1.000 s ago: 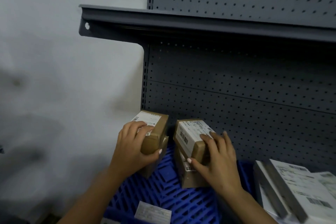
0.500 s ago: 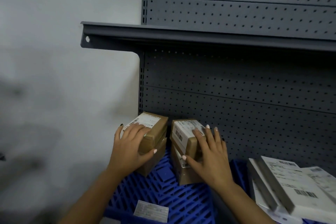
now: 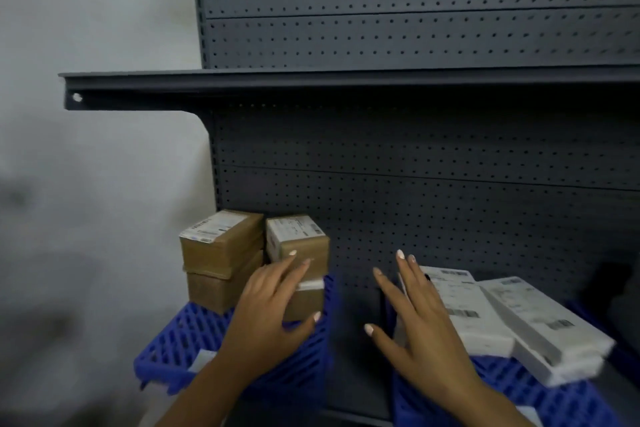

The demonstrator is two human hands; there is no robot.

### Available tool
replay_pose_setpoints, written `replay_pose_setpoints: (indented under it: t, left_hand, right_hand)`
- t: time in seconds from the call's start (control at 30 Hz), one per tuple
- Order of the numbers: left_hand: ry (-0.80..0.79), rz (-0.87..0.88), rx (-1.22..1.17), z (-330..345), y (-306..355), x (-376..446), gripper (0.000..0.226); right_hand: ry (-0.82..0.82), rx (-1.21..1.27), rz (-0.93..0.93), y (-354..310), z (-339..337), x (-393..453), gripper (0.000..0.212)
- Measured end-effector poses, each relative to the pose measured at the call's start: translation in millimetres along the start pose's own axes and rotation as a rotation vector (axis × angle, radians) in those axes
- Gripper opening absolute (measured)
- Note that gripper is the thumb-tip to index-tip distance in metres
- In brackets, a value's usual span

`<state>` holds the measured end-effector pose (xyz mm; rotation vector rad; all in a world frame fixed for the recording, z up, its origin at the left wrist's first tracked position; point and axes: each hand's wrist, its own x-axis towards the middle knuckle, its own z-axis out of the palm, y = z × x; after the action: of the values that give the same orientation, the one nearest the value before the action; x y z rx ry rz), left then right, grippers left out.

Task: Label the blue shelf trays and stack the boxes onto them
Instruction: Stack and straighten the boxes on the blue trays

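On the left blue tray (image 3: 194, 340), four brown boxes stand in two stacks of two, side by side against the pegboard back panel (image 3: 433, 211): the left stack (image 3: 221, 260) and the right stack (image 3: 298, 267). The left hand (image 3: 273, 319) lies open against the front of the right stack, fingers extended, gripping nothing. The right hand (image 3: 415, 326) hovers with fingers spread over the gap between trays, holding nothing. White boxes (image 3: 502, 315) lie overlapped and askew on the right blue tray (image 3: 519, 388). Risk, in my judgement: the upper right brown box sits slightly offset, so a careless push could topple it; the overlapped white boxes could slide forward. A white label (image 3: 204, 357) shows at the left tray's front.
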<state>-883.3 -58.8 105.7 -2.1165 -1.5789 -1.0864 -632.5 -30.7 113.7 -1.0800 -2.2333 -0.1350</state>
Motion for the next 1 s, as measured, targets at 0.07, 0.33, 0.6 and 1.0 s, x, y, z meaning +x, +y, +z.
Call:
replay_pose_setpoints:
  t: [0.07,0.33,0.6,1.0]
  left_hand:
    - [-0.031,0.033,-0.038,16.0,45.6,-1.8,0.071]
    - [-0.095,0.108,-0.166,80.8,213.5,-16.5,0.078]
    - [-0.116,0.196,-0.287,124.8,314.7,-2.3,0.066]
    - [-0.148,0.351,-0.441,183.9,361.0,43.4,0.060]
  right_hand:
    - [0.006,0.030,0.025,26.2,-23.4,-32.0,0.069]
    - [0.074,-0.035,0.143,122.5,-121.0,-151.3,0.069]
    - [0.104,-0.096,0.288,183.1,-176.1,-227.8,0.067]
    - [0.198,-0.209,0.519,246.3,-217.9,-257.0,0.063]
